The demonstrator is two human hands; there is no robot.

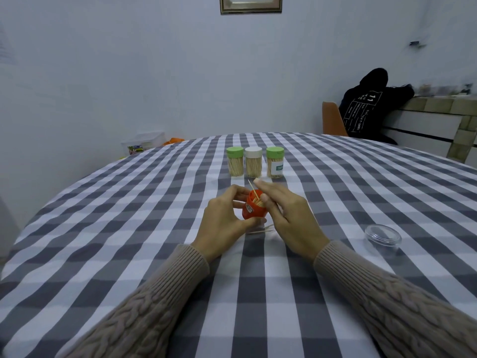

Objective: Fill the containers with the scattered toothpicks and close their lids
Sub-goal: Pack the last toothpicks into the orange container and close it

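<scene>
Filling step judged under way. Orange container (254,208) held at the tabletop (103,228) centre in the left hand (222,223), fingers curled round it, mouth tilted up and away. Toothpicks (254,193) being fed in by the right hand (286,215); its grip appears pinched on them, long axes near upright, leaning left. A few stray toothpicks (260,229) lie flat just below the container. Clear lid (383,237) well apart, right. Next: strays gathered, lid fetched.

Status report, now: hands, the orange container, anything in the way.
Left hand grips orange container, tilted, lid off. Right hand pinches toothpicks at its mouth. Loose toothpicks under hands; clear lid off right. Nothing blocking.
</scene>
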